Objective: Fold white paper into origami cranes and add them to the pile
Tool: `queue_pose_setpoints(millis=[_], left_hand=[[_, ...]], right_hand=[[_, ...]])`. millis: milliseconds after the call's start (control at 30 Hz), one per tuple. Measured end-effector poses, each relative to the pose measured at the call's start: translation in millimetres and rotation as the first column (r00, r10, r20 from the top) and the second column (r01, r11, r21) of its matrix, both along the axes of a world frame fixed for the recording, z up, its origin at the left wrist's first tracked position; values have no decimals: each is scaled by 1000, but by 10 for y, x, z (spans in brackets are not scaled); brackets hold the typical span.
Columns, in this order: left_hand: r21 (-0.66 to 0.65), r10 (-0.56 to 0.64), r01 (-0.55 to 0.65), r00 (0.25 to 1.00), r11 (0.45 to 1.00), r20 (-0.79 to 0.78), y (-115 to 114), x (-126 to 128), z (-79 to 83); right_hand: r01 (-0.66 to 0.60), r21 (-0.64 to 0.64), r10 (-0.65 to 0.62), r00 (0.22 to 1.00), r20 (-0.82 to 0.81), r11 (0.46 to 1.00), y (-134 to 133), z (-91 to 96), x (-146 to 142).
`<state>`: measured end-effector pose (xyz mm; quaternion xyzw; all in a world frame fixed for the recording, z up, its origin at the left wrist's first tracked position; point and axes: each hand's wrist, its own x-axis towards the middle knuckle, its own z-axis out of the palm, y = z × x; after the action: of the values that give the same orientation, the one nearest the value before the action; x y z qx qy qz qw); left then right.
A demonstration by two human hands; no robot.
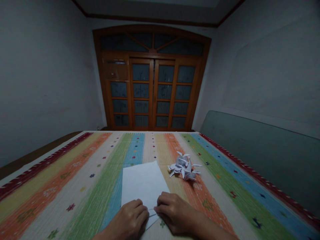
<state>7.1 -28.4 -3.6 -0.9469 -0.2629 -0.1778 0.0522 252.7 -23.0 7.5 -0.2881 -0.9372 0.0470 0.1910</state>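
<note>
Two bare hands sit close together at the near end of the work, the left hand (128,218) and the right hand (177,213), and a sheet of white paper (143,185) runs out from beneath them toward 12 o'clock. Their fingers (160,207) lie curled over the sheet's near end, the two sets almost meeting above a narrow folded point of paper (150,223) that pokes out between the hands toward 6 o'clock. The fingers of each hand are held together rather than spread, but from where I stand I cannot tell whether they pinch that fold or only press on it.

The sheet lies flat, its long axis leaning slightly from about 6 o'clock at the hands to between 12 and 1 o'clock at its far corner. Just beside its right edge, at about 2 o'clock from the hands, sits a heap of spiky folded white paper pieces (184,167).

All of this rests on a woven cover (225,186) striped in red, orange, green, blue and cream and dotted with small stars. Beyond it, at 12 o'clock, stand wooden glazed doors (152,93) beneath an arched fanlight (152,43), between gray walls (45,83), with a gray-green panel (260,156) along the 3 o'clock side.
</note>
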Motion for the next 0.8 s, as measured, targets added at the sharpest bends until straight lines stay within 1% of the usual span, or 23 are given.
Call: queue_pose_setpoints(millis=[100, 167, 233, 267, 367, 433, 533, 600, 700, 767, 800], left_hand=[[-62, 43, -37, 995, 997, 93, 49, -20, -8], [-132, 75, -53, 982, 990, 171, 70, -35, 9], [-212, 116, -67, 966, 975, 229, 80, -47, 32], [-249, 143, -80, 958, 965, 249, 81, -51, 42], [-344, 212, -109, 937, 933, 277, 81, -53, 57], [-378, 235, -116, 929, 918, 285, 82, -46, 56], [-392, 248, -121, 923, 912, 293, 92, -36, 46], [-388, 260, -132, 917, 912, 301, 108, -40, 32], [-384, 299, -169, 902, 908, 310, 141, -61, 1], [-398, 332, -200, 895, 895, 298, 160, -71, -10], [-410, 349, -215, 893, 886, 285, 166, -73, -7]], right_hand=[[-22, -7, 22, 1000, -20, 1000, 6, -23, 7], [-16, -25, 14, 997, -76, 1000, 15, -61, 4], [29, -61, -38, 987, -159, 998, 29, -114, -8], [68, -89, -85, 974, -209, 994, 37, -142, -17], [152, -180, -203, 929, -308, 972, 63, -207, -43], [178, -204, -238, 915, -325, 963, 79, -229, -53], [206, -239, -278, 904, -325, 949, 95, -232, -61], [237, -299, -331, 889, -317, 924, 98, -221, -66], [313, -395, -439, 854, -281, 863, 98, -193, -82], [353, -430, -489, 832, -261, 831, 98, -170, -95], [361, -438, -500, 827, -258, 823, 100, -159, -101]])
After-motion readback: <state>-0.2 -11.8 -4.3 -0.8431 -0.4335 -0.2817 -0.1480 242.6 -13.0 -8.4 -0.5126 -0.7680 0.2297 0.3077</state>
